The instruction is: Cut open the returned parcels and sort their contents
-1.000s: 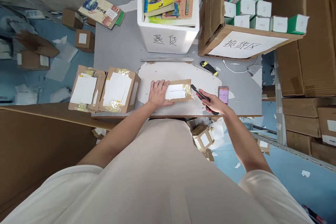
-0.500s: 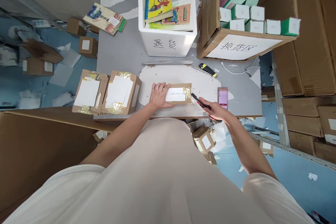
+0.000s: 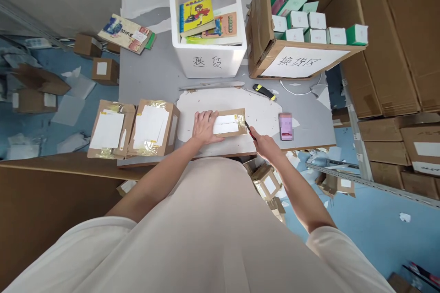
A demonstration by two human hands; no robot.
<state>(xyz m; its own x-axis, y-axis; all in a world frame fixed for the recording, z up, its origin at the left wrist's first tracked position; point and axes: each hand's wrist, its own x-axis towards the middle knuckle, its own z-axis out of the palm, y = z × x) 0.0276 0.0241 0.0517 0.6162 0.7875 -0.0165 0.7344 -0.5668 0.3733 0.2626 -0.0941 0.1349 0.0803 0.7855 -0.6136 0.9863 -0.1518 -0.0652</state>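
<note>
- Resting across the left end of a small taped parcel (image 3: 229,123), the left hand (image 3: 203,128) has its fingers spread, the thumb along the side nearest the person.
- The parcel lies on a pale patch (image 3: 220,97) of the table (image 3: 147,75), near the front edge, between a pair of bigger boxes (image 3: 151,128) and a phone (image 3: 286,127).
- From where I stand, the right hand (image 3: 263,144) has its fingers curled around a utility knife (image 3: 250,132), its tip at the parcel's taped right end; I can't tell whether the blade is into the tape.
- What worries me is a slip: tape giving way suddenly could let the knife skate along the parcel toward the left hand.
- Too deep a push might score whatever is inside.
- With only one end weighted, sideways pressure could pivot the parcel and throw the blade off line.
- A wide swing of the right arm might knock the phone.
</note>
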